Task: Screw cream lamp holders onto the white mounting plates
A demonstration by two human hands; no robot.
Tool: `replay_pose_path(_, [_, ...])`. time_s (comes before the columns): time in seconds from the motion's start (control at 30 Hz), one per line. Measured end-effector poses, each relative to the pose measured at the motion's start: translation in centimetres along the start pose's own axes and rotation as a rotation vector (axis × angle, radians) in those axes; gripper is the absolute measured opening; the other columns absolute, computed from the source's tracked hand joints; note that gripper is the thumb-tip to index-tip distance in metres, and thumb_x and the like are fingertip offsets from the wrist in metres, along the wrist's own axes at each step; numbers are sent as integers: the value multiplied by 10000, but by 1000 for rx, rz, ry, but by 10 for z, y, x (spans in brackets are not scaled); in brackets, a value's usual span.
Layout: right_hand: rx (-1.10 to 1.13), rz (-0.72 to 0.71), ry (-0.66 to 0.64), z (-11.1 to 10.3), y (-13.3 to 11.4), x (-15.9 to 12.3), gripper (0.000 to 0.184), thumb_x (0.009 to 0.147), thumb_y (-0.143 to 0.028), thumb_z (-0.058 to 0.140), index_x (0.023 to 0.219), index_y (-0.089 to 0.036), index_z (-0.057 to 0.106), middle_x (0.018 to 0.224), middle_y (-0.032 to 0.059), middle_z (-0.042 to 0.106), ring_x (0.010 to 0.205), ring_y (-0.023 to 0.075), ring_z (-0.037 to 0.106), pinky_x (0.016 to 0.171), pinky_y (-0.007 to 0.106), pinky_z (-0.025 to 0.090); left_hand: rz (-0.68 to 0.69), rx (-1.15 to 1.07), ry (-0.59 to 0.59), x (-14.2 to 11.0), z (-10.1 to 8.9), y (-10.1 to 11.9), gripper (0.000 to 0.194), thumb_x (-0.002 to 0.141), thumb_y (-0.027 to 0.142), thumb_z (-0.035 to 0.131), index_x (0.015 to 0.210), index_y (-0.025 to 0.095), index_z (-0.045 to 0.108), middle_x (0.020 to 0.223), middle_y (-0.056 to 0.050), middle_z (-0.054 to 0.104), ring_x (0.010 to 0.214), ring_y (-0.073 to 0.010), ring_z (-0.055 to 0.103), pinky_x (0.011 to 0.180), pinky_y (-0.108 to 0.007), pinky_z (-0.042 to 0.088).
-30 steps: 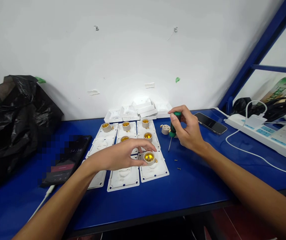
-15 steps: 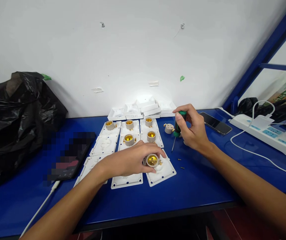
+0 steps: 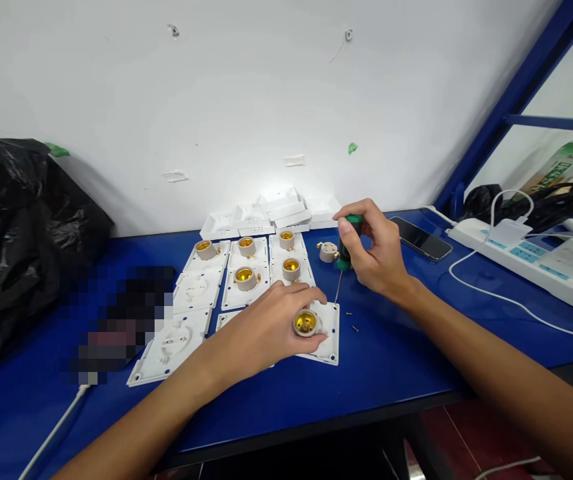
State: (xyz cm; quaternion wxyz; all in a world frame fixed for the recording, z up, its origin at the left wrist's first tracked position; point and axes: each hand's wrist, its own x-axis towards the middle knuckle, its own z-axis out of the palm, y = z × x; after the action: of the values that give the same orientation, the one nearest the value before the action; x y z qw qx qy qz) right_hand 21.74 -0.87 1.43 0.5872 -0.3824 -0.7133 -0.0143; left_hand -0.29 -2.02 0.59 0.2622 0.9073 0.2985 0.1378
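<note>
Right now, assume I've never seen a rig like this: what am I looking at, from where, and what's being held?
There is no machine: these are one person's two bare hands. The view comes from a single camera worn on the head, looking forward and down.

The left hand holds a round pale socket with a gold-coloured lining at a flat white plastic plate. The right hand grips a green-and-black screwdriver, shaft pointing down.

On the blue tabletop lie more such plates, some bearing sockets, plus two small screws. Shallow white plastic boxes are piled by the wall. A white power strip with blue outlets lies at the right, a black plastic bag at the left.
</note>
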Motion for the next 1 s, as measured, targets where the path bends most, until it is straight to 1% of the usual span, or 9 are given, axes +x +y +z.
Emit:
replay_pose_path(0.1, [8, 3, -5, 0, -1, 0, 62, 1011, -250, 544, 976, -233, 591, 739, -49, 536, 552, 79, 454, 539, 259, 390, 6, -142, -7, 3, -7, -1, 427, 813, 410, 816, 1184, 263, 663, 1134, -12, 714, 1017, -221, 652, 894, -338, 499])
replay_pose_path(0.2, [11, -1, -12, 0, -1, 0, 67, 1013, -247, 539, 974, -236, 592, 704, -56, 522, 523, 79, 437, 526, 263, 383, 26, -273, -47, 6, -16, -3, 436, 816, 358, 822, 1213, 279, 661, 1230, -9, 706, 1112, -213, 650, 951, -335, 498])
replay_pose_path(0.3, [5, 7, -12, 0, -1, -1, 75, 1016, -257, 535, 971, -239, 593, 679, -58, 510, 511, 84, 429, 515, 265, 376, 48, -293, -152, 7, -17, -7, 463, 845, 248, 788, 1280, 297, 639, 1278, -8, 698, 1140, -201, 651, 976, -330, 494])
replay_pose_path(0.37, [0, 13, -11, 0, -1, 0, 88, 1019, -269, 530, 965, -238, 592, 681, -57, 509, 509, 86, 418, 512, 267, 374, 77, -271, -201, 6, -14, -10, 452, 853, 211, 777, 1276, 289, 639, 1287, -10, 694, 1159, -196, 645, 996, -319, 480])
replay_pose_path(0.5, [-3, 17, -8, 0, -2, -1, 101, 1020, -273, 526, 954, -239, 595, 690, -52, 516, 516, 90, 417, 525, 275, 384, 94, -205, -180, 6, -11, -12, 404, 858, 209, 768, 1239, 264, 648, 1265, -31, 692, 1149, -211, 641, 986, -327, 470])
replay_pose_path(0.6, [-2, 21, -7, 0, -2, -1, 100, 1020, -274, 525, 954, -242, 593, 678, -51, 514, 513, 94, 427, 512, 278, 376, 97, -187, -176, 5, -11, -13, 387, 856, 249, 772, 1224, 253, 651, 1234, -44, 686, 1128, -227, 637, 967, -344, 475])
replay_pose_path(0.73, [-4, 26, -15, 0, -3, -1, 111, 1024, -283, 516, 951, -243, 590, 678, -47, 518, 514, 98, 431, 497, 282, 366, 86, -158, -146, 4, -11, -14, 391, 853, 294, 777, 1221, 266, 647, 1259, -39, 665, 1180, -247, 600, 995, -372, 455])
replay_pose_path(0.83, [-5, 26, -19, 0, -3, -1, 109, 1024, -277, 521, 951, -244, 593, 673, -50, 517, 516, 95, 442, 500, 279, 373, 91, -163, -133, 5, -11, -15, 399, 838, 313, 807, 1202, 258, 651, 1226, -38, 681, 1145, -238, 614, 956, -355, 465])
replay_pose_path(1.0, [21, 39, -17, 1, -3, -3, 94, 1025, -273, 531, 967, -244, 598, 659, -58, 508, 508, 89, 468, 517, 276, 399, 107, -220, -128, 7, -12, -14, 430, 808, 328, 848, 1184, 237, 659, 1162, -34, 703, 1021, -194, 651, 902, -318, 486])
